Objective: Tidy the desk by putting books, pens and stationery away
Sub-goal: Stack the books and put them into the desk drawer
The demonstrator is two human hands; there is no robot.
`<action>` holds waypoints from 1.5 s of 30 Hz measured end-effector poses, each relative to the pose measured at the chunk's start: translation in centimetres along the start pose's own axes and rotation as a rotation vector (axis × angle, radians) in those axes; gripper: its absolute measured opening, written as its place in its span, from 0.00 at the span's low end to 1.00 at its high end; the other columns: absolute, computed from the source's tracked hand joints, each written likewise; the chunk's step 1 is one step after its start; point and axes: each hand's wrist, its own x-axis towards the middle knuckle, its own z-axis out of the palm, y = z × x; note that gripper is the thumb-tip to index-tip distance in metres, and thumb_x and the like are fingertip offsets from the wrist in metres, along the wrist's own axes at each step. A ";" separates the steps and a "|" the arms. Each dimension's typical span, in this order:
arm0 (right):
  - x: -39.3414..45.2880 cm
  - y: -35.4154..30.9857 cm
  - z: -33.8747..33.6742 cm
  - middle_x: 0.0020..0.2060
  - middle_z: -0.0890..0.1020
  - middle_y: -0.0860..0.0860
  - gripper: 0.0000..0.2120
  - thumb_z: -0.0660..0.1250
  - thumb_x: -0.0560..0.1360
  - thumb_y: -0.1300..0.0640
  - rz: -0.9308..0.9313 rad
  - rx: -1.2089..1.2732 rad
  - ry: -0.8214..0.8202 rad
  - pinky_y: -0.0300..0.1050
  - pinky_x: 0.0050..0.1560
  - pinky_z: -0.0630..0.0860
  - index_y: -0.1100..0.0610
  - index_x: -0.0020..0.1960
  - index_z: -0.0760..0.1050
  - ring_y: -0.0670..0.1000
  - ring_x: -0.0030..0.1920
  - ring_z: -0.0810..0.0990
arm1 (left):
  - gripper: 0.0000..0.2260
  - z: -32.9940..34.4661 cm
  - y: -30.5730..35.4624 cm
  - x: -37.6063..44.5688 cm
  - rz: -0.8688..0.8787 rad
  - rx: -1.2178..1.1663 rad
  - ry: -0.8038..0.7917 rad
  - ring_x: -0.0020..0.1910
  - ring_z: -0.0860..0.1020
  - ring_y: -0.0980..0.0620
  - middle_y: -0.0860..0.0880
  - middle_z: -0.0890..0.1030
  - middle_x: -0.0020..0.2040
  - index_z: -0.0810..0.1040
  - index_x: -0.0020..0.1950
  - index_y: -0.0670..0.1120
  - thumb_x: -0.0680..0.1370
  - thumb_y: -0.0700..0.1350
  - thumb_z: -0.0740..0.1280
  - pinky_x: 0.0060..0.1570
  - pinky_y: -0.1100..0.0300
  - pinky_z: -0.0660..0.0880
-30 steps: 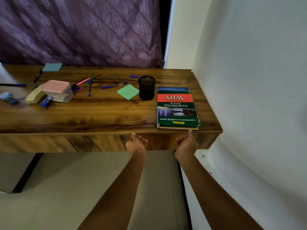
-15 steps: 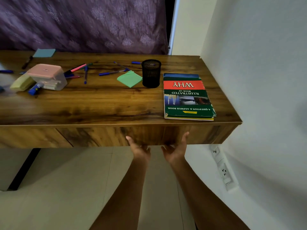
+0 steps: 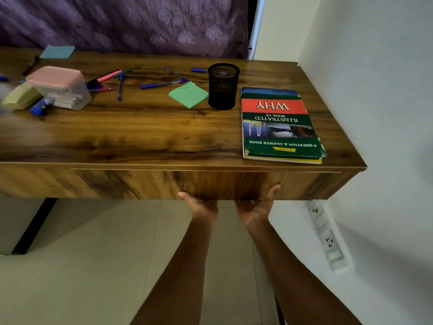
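Observation:
Both my hands are palm-up at the lower edge of the wooden desk's drawer front, fingers curled under it and hidden. My left hand and my right hand sit close together. On the desk, a green and red "WHY" book lies on other books at the right. A black mesh pen holder stands beside it. A green sticky pad and several loose pens lie further left.
A clear box with a pink lid, a yellow pad, a blue tube and a blue sticky pad are at the left. A white wall with a socket strip borders the right. A purple curtain hangs behind.
My hands have drawn closer together and turned palm-up under the drawer front's lower edge. The view has moved nearer the desk and to the right.

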 end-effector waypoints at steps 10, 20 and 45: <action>-7.7 1.0 -5.2 0.71 0.67 0.56 0.39 0.62 0.70 0.31 -0.054 -0.012 0.073 0.63 0.68 0.67 0.51 0.74 0.59 0.63 0.69 0.68 | 0.36 -5.3 -1.9 -6.2 0.039 -0.010 0.081 0.74 0.61 0.38 0.41 0.59 0.77 0.53 0.78 0.48 0.77 0.69 0.46 0.73 0.43 0.60; -15.7 1.7 -11.4 0.72 0.66 0.55 0.39 0.55 0.71 0.28 -0.067 -0.075 0.074 0.63 0.67 0.68 0.50 0.74 0.59 0.64 0.70 0.67 | 0.35 -9.8 -3.7 -15.1 -0.024 -0.034 0.195 0.76 0.55 0.40 0.43 0.56 0.78 0.51 0.78 0.47 0.78 0.68 0.44 0.76 0.47 0.52; -32.9 -2.7 -6.4 0.34 0.78 0.52 0.20 0.62 0.76 0.40 -0.142 -0.285 0.078 0.44 0.53 0.78 0.58 0.47 0.75 0.49 0.38 0.79 | 0.35 -6.8 -3.6 -32.1 0.279 0.530 0.381 0.69 0.68 0.39 0.40 0.67 0.71 0.61 0.74 0.44 0.76 0.67 0.52 0.68 0.40 0.64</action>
